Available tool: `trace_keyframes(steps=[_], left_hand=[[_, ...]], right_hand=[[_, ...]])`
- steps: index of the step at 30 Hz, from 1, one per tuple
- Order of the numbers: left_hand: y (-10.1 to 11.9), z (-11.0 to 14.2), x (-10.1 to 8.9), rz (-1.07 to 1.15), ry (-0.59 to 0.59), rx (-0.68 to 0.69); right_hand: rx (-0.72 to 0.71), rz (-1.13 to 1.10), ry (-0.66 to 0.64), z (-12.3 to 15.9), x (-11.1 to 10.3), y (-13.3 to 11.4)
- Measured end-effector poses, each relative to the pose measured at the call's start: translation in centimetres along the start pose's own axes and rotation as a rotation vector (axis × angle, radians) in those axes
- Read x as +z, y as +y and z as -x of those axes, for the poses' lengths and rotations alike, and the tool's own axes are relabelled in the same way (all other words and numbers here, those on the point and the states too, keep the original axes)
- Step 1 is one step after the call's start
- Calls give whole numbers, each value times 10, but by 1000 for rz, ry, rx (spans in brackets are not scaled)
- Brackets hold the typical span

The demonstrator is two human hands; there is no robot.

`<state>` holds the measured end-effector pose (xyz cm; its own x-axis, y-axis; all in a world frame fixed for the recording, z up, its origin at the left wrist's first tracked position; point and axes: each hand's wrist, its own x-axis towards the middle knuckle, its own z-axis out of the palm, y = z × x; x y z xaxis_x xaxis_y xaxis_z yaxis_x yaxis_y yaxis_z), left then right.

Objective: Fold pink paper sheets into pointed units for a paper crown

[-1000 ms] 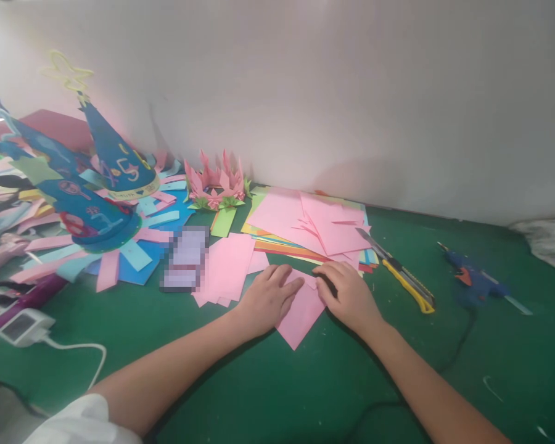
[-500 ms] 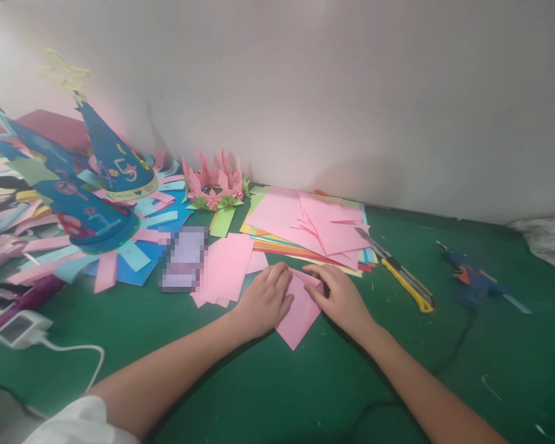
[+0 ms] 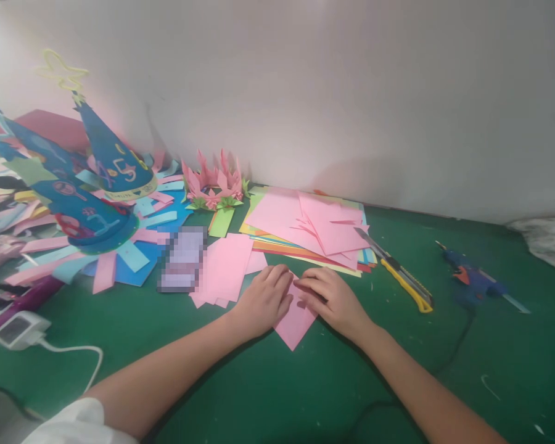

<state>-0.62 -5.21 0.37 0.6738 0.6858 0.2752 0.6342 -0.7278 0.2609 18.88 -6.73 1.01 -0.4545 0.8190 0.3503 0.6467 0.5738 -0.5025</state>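
A pink sheet of paper [image 3: 293, 336] lies on the green table with one corner pointing toward me, partly folded at the top. My left hand [image 3: 264, 302] rests on its left side, fingers bent and together, thumb on the paper. On the opposite side my right hand [image 3: 335, 302] grips the paper's right edge, with fingers and thumb pressed onto the fold. Both hands cover much of the upper part, so the fold line is partly hidden.
Pink squares [image 3: 231, 265] and a phone [image 3: 182, 259] lie left. Behind are a stack of coloured paper [image 3: 277, 213], a paper crown [image 3: 215, 185] and blue cone hats [image 3: 115, 154]. A yellow utility knife [image 3: 404, 280] and a blue glue gun [image 3: 474, 277] with its cable lie right.
My right hand has brought the paper's raised right flap inward and down flat, its fingertips now nearer the middle. My left hand has stayed nearly in place.
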Motion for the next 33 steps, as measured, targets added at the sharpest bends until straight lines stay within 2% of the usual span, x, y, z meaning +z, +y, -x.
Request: trace_keyframes(steps=[7,14,17,21,27,33], left_hand=[[-1,0,-6,104,-30,0],[0,-2,-7,117,-31,22],[-2,0,-4,126,2,31],[-11,2,-3,223,101,12],[-22,2,-3,456,258,-193],[-27,2,-1,575,256,-459]], right_hand=[[-41,90,3,-1,1,-2],[-10,91,-8,-1,3,1],[-15,106,-21,-1,3,2],[-35,134,-25,-1,3,0],[-122,139,-88,0,4,0],[-139,120,-148,2,5,2]])
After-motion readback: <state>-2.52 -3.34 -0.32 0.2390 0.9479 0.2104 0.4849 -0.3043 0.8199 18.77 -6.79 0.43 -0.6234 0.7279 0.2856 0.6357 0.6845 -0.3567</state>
